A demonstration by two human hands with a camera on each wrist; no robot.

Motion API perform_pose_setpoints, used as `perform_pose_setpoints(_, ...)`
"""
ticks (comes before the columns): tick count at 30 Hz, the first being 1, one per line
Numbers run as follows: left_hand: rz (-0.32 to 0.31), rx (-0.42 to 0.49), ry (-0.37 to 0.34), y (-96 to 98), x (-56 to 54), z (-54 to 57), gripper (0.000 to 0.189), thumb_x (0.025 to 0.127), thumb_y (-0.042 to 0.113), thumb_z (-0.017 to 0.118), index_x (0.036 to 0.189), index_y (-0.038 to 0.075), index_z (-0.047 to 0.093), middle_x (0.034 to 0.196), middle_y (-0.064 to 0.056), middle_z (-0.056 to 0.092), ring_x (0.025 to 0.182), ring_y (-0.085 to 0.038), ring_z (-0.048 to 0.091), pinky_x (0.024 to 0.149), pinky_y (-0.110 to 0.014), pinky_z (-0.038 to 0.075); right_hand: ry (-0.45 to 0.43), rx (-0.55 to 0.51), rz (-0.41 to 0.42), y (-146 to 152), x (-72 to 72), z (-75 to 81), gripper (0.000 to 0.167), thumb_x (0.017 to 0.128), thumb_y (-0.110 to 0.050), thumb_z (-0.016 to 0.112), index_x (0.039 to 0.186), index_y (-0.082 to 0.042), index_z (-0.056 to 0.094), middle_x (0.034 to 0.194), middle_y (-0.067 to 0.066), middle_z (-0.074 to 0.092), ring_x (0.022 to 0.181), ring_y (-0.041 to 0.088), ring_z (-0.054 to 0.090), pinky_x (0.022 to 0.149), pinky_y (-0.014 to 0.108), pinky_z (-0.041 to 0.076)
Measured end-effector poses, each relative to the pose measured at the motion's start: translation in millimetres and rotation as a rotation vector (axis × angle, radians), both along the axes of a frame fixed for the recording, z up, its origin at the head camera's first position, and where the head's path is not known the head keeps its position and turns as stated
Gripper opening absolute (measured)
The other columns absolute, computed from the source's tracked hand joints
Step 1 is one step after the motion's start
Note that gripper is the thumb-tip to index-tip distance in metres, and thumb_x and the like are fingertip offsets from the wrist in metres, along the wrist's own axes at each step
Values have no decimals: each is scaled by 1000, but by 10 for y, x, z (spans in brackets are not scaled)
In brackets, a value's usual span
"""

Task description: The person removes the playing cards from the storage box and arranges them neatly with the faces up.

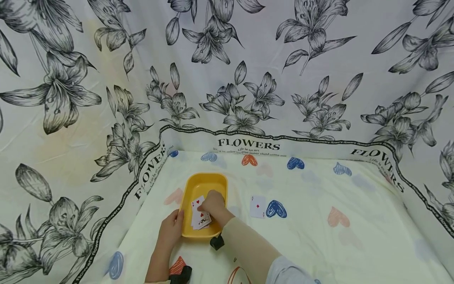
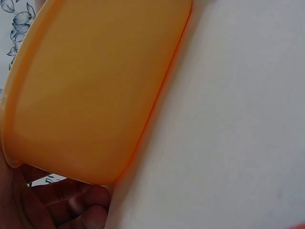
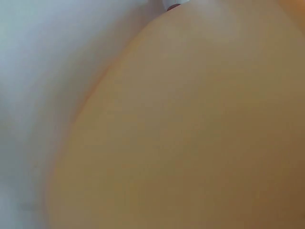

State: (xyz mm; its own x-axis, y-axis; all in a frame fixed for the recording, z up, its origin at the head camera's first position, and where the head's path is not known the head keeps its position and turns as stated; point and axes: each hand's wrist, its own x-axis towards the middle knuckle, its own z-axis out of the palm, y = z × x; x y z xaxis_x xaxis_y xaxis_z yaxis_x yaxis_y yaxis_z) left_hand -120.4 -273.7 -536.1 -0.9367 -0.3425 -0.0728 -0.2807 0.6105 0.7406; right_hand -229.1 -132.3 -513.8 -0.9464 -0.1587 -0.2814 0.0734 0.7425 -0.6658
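A yellow plastic tray (image 1: pixel 188 189) lies on the cloth, with several playing cards (image 1: pixel 196 221) in a loose pile inside, red hearts showing on some. My left hand (image 1: pixel 172 227) grips the tray's left rim, thumb on top. In the left wrist view the curled fingers (image 2: pixel 71 200) sit beneath the rim, against the outer wall. My right hand (image 1: pixel 214 204) reaches into the tray and pinches a card at the pile, its fingertips partly hidden. The right wrist view is filled by the blurred tray wall (image 3: pixel 181 133). An ace of diamonds (image 1: pixel 257 206) lies face up right of the tray.
A pale cloth with printed hearts (image 1: pixel 338 217) covers the surface. Curtains with black flower drawings (image 1: pixel 244 98) rise at the back and both sides. Dark wrist straps (image 1: pixel 217 242) show near each wrist.
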Motion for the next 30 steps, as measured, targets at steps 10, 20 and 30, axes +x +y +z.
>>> perform_pose_setpoints(10,-3,-6,-10,-4,-31,-13,55,111,43,38,142,2,57,115,-15,67,87,-24,57,80,-43,46,9,-40,26,58,27,85,29,80,-19,87,85,-6,62,74,4,58,65,19,58,61,30,53)
perform_pose_setpoints(20,-15,-20,1,1,7,-5,52,111,40,40,140,0,58,111,-15,68,82,-22,56,79,-42,47,66,-4,83,115,51,169,19,84,-9,77,79,-6,60,68,4,54,58,18,52,53,27,43)
perform_pose_setpoints(30,-11,-16,-18,-8,10,10,58,111,45,37,143,1,56,111,-14,68,81,-21,56,78,-40,46,30,-94,84,321,-68,316,22,88,-21,81,78,-7,68,67,1,62,58,15,60,55,25,50)
